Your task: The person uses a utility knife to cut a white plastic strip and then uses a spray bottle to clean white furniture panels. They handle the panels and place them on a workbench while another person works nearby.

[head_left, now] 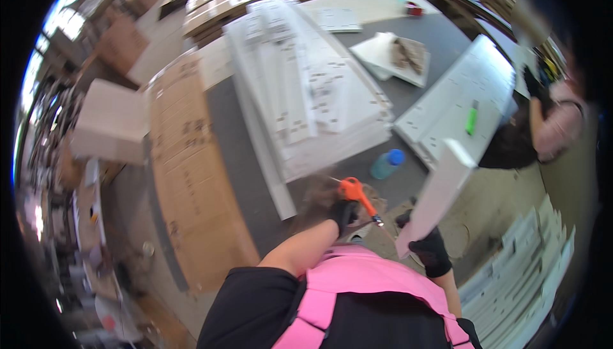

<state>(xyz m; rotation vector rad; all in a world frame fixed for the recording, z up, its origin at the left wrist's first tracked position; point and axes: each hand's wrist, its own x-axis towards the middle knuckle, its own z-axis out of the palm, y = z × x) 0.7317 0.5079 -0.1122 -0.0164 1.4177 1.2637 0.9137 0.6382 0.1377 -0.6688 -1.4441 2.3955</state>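
My left hand point(345, 215), in a black glove, is closed at an orange air blow gun point(365, 199). The gun's thin nozzle points left over the table edge, and a hose fitting sits at its lower end. In a black glove too, my right hand point(433, 253) grips the lower end of a long white board point(440, 189), which stands tilted up and to the right. A blue-capped bottle point(387, 164) stands on the table just beyond the blow gun. Part of the left hand's fingers is blurred.
White panels point(300, 93) lie stacked on the grey table point(223, 119). More panels point(460, 93) lie to the right, bearing a green tool point(472, 121). Flattened cardboard point(191, 170) lies left. A co-worker point(559, 119) stands at the right; white strips point(527, 272) are piled lower right.
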